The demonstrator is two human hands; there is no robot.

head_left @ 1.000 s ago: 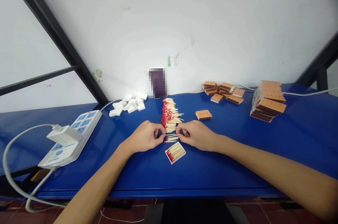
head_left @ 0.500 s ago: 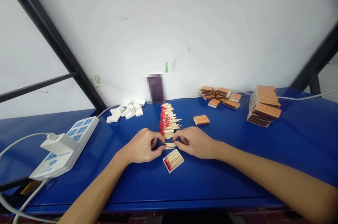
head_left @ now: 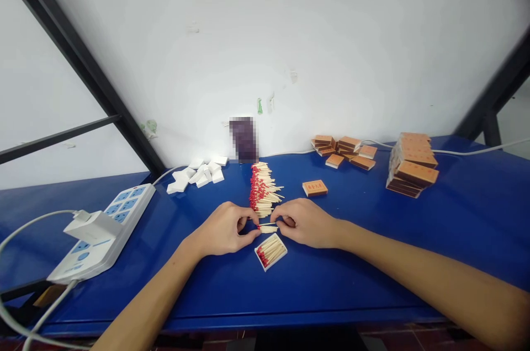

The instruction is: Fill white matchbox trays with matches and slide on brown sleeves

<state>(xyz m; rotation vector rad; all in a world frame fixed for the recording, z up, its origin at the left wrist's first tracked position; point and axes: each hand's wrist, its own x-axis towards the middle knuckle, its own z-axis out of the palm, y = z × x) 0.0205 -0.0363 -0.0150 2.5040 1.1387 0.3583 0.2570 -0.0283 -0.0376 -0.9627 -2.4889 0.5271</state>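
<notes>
Several red-headed matches (head_left: 268, 228) lie crosswise between my two hands, just above the blue tabletop or on it; which, I cannot tell. My left hand (head_left: 227, 228) has its thumb and index finger at the red heads, pinching them. At the plain wooden ends, the fingers of my right hand (head_left: 304, 224) are curled and pinched in the same way. Right in front of the hands sits a white matchbox tray (head_left: 265, 269) holding a layer of matches, tilted on the table. Beyond them stretches a long pile of matches (head_left: 265, 191), heads to the left.
One closed matchbox (head_left: 315, 188) lies to the right of the pile. More matchboxes (head_left: 343, 151) are heaped by the wall, with a stack (head_left: 412, 166) farther right. White trays (head_left: 197, 173) lie at the back left. A power strip (head_left: 103, 235) with a plugged-in charger stands left.
The small bunch of matches between my fingers has shifted slightly and spread a little to the right. Both hands stay almost in place.
</notes>
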